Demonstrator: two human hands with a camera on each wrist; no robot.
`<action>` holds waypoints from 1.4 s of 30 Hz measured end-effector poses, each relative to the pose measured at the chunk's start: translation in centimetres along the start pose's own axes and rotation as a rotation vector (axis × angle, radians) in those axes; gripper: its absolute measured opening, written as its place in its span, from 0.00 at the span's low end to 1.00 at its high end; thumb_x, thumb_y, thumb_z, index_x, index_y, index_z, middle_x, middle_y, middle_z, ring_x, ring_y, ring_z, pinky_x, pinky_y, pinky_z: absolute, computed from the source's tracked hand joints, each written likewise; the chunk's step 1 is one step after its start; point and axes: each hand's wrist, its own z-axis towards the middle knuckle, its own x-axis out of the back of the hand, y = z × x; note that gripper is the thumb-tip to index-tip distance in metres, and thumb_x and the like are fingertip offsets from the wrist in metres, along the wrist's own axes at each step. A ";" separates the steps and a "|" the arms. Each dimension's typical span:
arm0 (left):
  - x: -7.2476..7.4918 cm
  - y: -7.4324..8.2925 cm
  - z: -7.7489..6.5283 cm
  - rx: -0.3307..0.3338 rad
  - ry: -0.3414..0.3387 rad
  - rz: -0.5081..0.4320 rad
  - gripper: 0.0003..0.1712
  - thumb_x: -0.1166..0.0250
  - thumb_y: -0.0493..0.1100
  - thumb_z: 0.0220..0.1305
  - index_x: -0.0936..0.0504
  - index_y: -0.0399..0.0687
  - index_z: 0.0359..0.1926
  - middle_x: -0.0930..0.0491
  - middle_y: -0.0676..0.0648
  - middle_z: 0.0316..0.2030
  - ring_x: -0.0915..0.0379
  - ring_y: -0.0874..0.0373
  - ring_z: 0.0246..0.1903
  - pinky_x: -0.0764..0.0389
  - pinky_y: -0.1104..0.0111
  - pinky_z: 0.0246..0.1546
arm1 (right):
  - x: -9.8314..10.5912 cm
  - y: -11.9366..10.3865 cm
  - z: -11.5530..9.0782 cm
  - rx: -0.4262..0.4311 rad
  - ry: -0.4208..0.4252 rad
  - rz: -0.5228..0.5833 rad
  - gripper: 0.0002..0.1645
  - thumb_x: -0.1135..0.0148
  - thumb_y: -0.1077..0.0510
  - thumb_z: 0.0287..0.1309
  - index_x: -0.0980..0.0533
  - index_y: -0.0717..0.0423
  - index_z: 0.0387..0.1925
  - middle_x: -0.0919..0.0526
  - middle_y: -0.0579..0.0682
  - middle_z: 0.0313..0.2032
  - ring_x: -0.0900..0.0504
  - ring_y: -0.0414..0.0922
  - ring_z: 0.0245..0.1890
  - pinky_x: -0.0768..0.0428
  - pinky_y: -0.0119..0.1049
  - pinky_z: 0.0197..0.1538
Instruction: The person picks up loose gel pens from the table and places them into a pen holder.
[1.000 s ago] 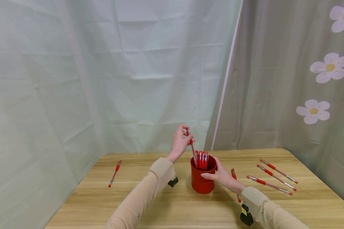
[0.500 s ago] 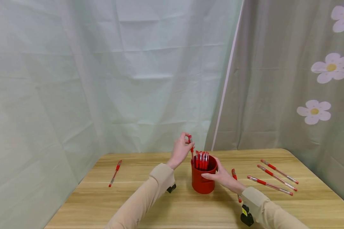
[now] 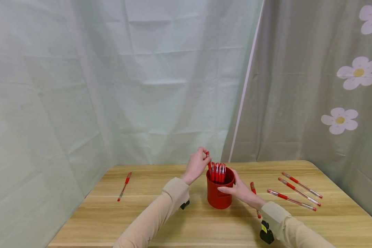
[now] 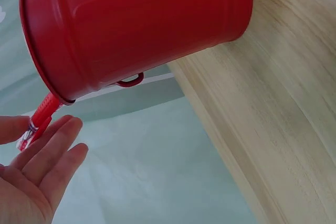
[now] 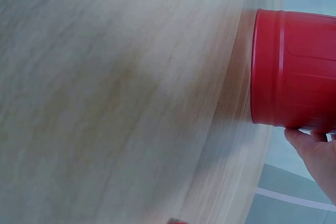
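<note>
A red pen cup (image 3: 219, 199) stands upright on the table, with several red-capped gel pens (image 3: 218, 172) leaning inside it. My left hand (image 3: 194, 167) pinches the capped end of another red gel pen (image 3: 208, 156) at the cup's left rim, its lower part hidden inside. In the left wrist view, thumb and fingers lie on either side of that pen (image 4: 44, 113), just past the rim. Round the right side of the cup my right hand (image 3: 242, 191) holds it, thumb across the front, other fingers mostly hidden behind. The right wrist view shows fingers against the cup (image 5: 302, 72).
One red pen (image 3: 124, 186) lies at the left of the wooden table (image 3: 90, 220). Another pen (image 3: 253, 187) is partly under my right forearm. Three more pens, the nearest pen (image 3: 291, 199) among them, lie at the right. A curtain (image 3: 161, 86) hangs behind the table.
My left hand has moved down and slightly right, lowering the pen into the cup. The right hand has stayed on the cup.
</note>
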 end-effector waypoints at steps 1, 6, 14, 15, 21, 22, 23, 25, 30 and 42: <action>0.0 0.0 0.0 -0.004 -0.006 0.008 0.08 0.43 0.37 0.62 0.33 0.40 0.40 0.40 0.53 0.09 0.51 0.63 0.09 0.46 0.73 0.10 | 0.0 0.4 0.2 0.003 0.004 0.001 0.45 0.32 0.60 0.48 0.48 0.61 0.62 0.37 0.59 0.56 0.38 0.55 0.55 0.36 0.53 0.53; -0.3 -0.2 -0.2 -0.022 -0.015 0.070 0.08 0.43 0.38 0.63 0.32 0.39 0.39 0.39 0.53 0.10 0.49 0.64 0.09 0.44 0.74 0.09 | 0.2 2.3 0.8 -0.004 0.006 0.002 0.45 0.32 0.57 0.48 0.47 0.56 0.62 0.37 0.56 0.57 0.39 0.53 0.56 0.35 0.52 0.52; -0.7 -0.2 -0.4 -0.041 -0.033 0.178 0.06 0.44 0.39 0.64 0.31 0.41 0.38 0.30 0.54 0.15 0.41 0.64 0.10 0.38 0.73 0.10 | 0.2 2.5 0.8 -0.013 -0.009 0.020 0.44 0.32 0.55 0.48 0.47 0.53 0.62 0.38 0.54 0.57 0.41 0.53 0.56 0.34 0.53 0.52; -0.8 -0.2 -0.5 -0.037 -0.036 0.187 0.06 0.44 0.40 0.64 0.31 0.41 0.37 0.30 0.54 0.16 0.40 0.64 0.10 0.38 0.73 0.10 | 0.2 2.5 0.8 -0.015 -0.006 0.018 0.44 0.32 0.55 0.48 0.47 0.53 0.62 0.38 0.54 0.57 0.41 0.53 0.56 0.35 0.53 0.52; -0.9 -0.2 -0.6 -0.046 -0.044 0.220 0.07 0.42 0.41 0.63 0.30 0.43 0.32 0.28 0.54 0.17 0.35 0.65 0.13 0.34 0.74 0.12 | 0.2 2.3 0.8 -0.013 0.011 0.009 0.45 0.32 0.57 0.48 0.47 0.54 0.63 0.38 0.55 0.57 0.41 0.53 0.57 0.36 0.52 0.53; -1.0 -0.3 -0.6 -0.051 -0.045 0.229 0.07 0.41 0.40 0.62 0.30 0.43 0.32 0.28 0.54 0.17 0.35 0.65 0.13 0.33 0.74 0.12 | 0.1 2.3 0.8 -0.012 0.012 0.011 0.45 0.32 0.57 0.48 0.48 0.54 0.63 0.38 0.55 0.58 0.41 0.53 0.57 0.36 0.53 0.53; -1.0 -0.3 -0.6 -0.052 -0.047 0.234 0.07 0.41 0.40 0.62 0.30 0.44 0.31 0.28 0.54 0.17 0.35 0.65 0.13 0.33 0.74 0.12 | 0.1 2.3 0.8 -0.013 0.012 0.015 0.45 0.32 0.58 0.48 0.48 0.54 0.63 0.38 0.55 0.58 0.41 0.53 0.57 0.36 0.53 0.53; -1.0 -0.4 -0.7 -0.053 -0.052 0.243 0.07 0.41 0.41 0.62 0.30 0.44 0.31 0.29 0.54 0.16 0.35 0.65 0.13 0.34 0.74 0.13 | 0.1 2.3 0.8 -0.008 0.014 0.015 0.45 0.32 0.58 0.48 0.48 0.54 0.63 0.38 0.55 0.58 0.41 0.53 0.57 0.36 0.52 0.53; -1.0 -0.5 -0.8 -0.059 -0.058 0.257 0.08 0.40 0.42 0.61 0.29 0.45 0.31 0.30 0.55 0.16 0.35 0.65 0.12 0.33 0.74 0.13 | 0.1 2.5 0.9 0.003 0.019 0.010 0.45 0.31 0.58 0.47 0.47 0.54 0.62 0.37 0.55 0.57 0.38 0.52 0.55 0.36 0.51 0.53; -0.7 -0.6 -0.6 -0.039 -0.067 0.217 0.10 0.40 0.46 0.61 0.29 0.43 0.34 0.21 0.48 0.25 0.28 0.64 0.19 0.28 0.73 0.19 | -0.1 -0.9 -0.4 -0.024 -0.007 0.008 0.44 0.34 0.60 0.49 0.49 0.61 0.62 0.38 0.59 0.57 0.41 0.56 0.56 0.36 0.53 0.53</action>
